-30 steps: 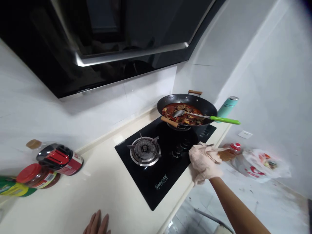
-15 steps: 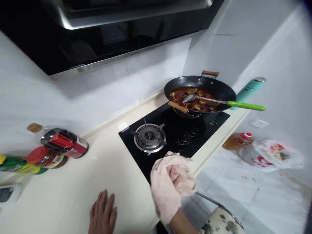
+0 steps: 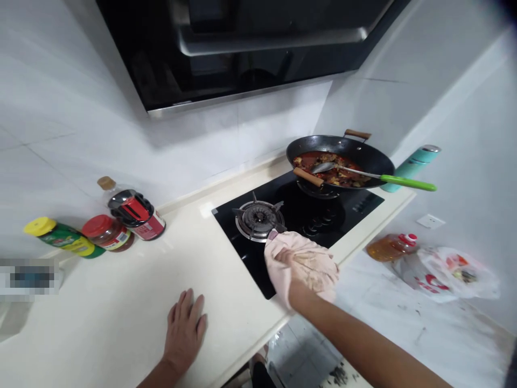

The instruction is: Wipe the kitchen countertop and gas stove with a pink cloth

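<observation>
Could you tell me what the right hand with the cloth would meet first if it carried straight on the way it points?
Most likely the empty burner: the right hand, wrapped in the cloth, points up and left across the black stove top, and the burner lies just ahead of it, though depth is hard to judge.

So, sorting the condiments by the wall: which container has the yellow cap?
The green bottle at the far left end; the jar beside it has a red lid.
</observation>
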{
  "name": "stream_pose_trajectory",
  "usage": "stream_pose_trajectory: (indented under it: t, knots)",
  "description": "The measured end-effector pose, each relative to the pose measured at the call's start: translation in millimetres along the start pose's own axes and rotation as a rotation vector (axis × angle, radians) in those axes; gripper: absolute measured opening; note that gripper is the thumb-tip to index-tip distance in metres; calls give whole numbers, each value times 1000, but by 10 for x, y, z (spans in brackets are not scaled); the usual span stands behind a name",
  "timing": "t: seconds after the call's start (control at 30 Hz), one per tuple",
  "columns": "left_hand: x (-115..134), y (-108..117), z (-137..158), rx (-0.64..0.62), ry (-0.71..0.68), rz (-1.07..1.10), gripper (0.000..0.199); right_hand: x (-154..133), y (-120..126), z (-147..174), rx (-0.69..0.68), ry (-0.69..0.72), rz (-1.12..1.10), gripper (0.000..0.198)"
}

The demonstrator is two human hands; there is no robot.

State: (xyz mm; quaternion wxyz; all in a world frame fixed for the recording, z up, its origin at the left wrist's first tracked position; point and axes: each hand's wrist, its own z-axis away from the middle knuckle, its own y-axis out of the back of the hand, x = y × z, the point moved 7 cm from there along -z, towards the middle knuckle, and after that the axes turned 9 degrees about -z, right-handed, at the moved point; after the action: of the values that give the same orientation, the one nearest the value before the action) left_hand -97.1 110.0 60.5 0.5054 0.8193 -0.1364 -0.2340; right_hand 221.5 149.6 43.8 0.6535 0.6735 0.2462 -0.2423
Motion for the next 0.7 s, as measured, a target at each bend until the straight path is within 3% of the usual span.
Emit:
stream_pose_trajectory:
  t: [0.1,0.2,0.27,0.37,0.47,0.57,0.7]
  knots:
    - [-1,19,-6,3,-4,-7,41,-202,-80,-29,-62,6,239,63]
    - [-12,23,-2,12,-5,5,42,-126,96,61,-149,-43,403,56]
    - [-21,20,5,22,3,22,42,73,354,174,-81,-169,440,51]
    - [-22,4,14,19,12,40,42,369,650,330,178,-483,360,60]
    - [-16,-11,15,3,18,32,41,303,453,279,288,-665,252,73]
    - [-17,-7,14,6,18,22,41,-193,-21,82,221,-530,323,77]
    - [-34,1,21,35,6,27,42,-725,-522,173,44,-112,335,58]
